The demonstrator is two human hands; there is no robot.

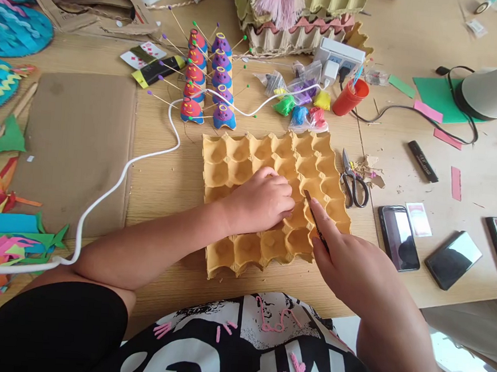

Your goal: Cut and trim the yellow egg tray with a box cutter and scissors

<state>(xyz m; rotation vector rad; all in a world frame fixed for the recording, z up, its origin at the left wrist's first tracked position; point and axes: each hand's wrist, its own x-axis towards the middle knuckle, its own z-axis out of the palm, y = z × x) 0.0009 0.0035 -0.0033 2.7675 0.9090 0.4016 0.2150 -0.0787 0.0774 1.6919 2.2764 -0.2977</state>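
A yellow-orange egg tray point(235, 248) lies on the wooden table in front of me. My left hand point(261, 201) rests on the middle of the tray, its fingers curled down; what they grip, if anything, is hidden. In my right hand point(342, 250) is a thin dark cutting tool point(314, 216), its tip over the tray's cups, right of my left hand, with my index finger stretched along it. Black-handled scissors point(353, 183) lie beside the tray's right edge.
Painted egg-carton figures point(194, 76) with pins stand behind the tray. A white cable point(125, 167) crosses the left side. Behind are clay bags point(299, 115), a red cup point(350, 98) and a power strip point(340, 53). Phones point(399, 238) lie right, flat cardboard point(77, 149) left.
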